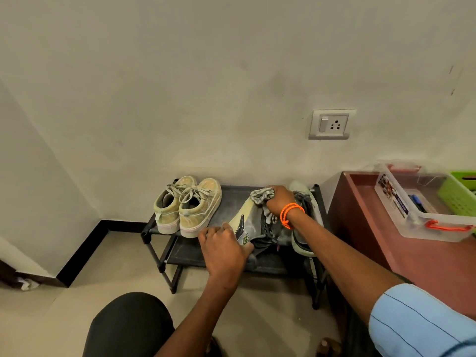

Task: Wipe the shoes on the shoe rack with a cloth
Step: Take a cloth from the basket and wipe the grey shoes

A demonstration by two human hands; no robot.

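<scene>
Shoe in hand: grey-and-cream sneaker (253,222) on the top shelf of the shoe rack (229,199), tipped onto its side, toe toward the wall, heel toward the person; likely light and easy to roll, with a stiff sole and a softer upper that gives under pressure.
Left hand (222,247): at the heel end of that sneaker, fingers curled over its side and collar, grip closed on it to steady it; a sound place to hold, since the heel looks like the firmest part.
Right hand (279,200): over the toe end, grip bunched around the cloth (261,197); an orange bracelet (289,215) circles the wrist.
Cloth: grey, soft and crumpled, pressed against the toe; one end trails from under the hand over the laces; it will fold round curves, but may snag in the laces.
Mate of the sneaker: second grey shoe (305,217) just right of the tipped one on the rack, partly hidden by the right forearm.
Beige pair (188,206): at the rack's left end, upright, laced, touching each other; whether wiped, I cannot tell; uppers look soft, so hold by the sole edge.
Risk: the rack looks light; hard rubbing could shift it or nudge a shoe off the front edge.
Right of the rack: brown table (417,256) bearing a clear box (438,231) and a green basket (457,195).
</scene>
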